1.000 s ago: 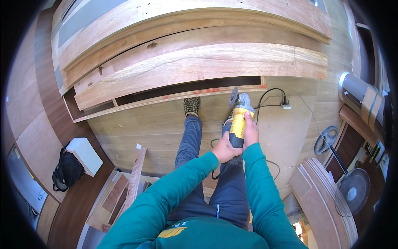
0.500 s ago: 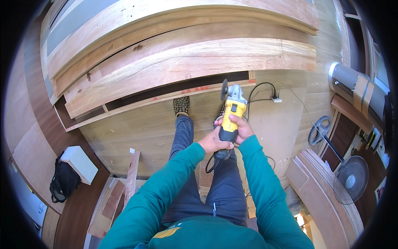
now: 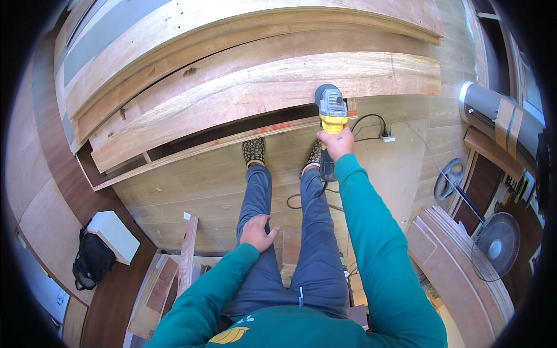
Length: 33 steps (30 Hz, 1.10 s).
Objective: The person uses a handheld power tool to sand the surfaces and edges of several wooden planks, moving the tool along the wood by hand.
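Note:
My right hand grips a yellow and black angle grinder by its body, arm stretched forward. The grinder's grey metal head points away from me, and its dark round disc lies over the front edge of a long pale wooden plank. Whether disc and wood touch, I cannot tell. On my left leg, near the knee, rests my left hand, holding nothing, with the thumb apart from the fingers. The grinder's black cord hangs beside my right leg.
More boards lie behind the plank. A power socket block with a plugged cable sits on the floor. At right are a fan, a stack of curved panels and a wrapped roll. A black backpack leans at left.
The grinder has moved forward to the plank in my right hand and now shows its top. My left hand has let go of it and dropped onto my left leg.

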{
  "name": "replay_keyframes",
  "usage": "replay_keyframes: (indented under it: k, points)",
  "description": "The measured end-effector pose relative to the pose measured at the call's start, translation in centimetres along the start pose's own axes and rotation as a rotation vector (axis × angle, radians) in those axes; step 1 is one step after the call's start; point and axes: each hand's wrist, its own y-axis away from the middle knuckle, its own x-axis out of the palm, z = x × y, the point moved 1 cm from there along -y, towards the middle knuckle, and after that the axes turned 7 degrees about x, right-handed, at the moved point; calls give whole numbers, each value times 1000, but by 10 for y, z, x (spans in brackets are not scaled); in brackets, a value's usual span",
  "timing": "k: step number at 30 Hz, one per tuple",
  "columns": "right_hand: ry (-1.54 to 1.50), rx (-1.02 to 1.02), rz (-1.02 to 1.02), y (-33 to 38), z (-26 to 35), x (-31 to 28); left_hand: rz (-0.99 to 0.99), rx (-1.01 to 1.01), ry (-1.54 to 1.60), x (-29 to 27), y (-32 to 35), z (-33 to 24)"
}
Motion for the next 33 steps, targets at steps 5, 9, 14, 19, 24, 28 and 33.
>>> replay_keyframes:
  k: [5, 9, 14, 19, 24, 28, 33]
  points:
    - [-35, -58, 3, -3, 4, 10, 35, -75, 52, 2, -2, 6]
    - [-69, -58, -11, 7, 21, 27, 32, -98, 70, 0, 0, 12]
    - [-11, -116, -85, 10, 17, 37, 64, -121, 63, -3, -1, 11]
    - [9, -6, -164, 14, 1, 31, 66, -135, 86, -5, 1, 14]
    - [18, -24, -136, 21, 0, 22, 65, -121, 84, -5, -1, 15]
    - [-15, 2, -88, 32, 11, 29, 63, -114, 89, -7, 0, 17]
    - [-209, -24, -94, 34, 15, 29, 74, -122, 96, -10, 0, 17]
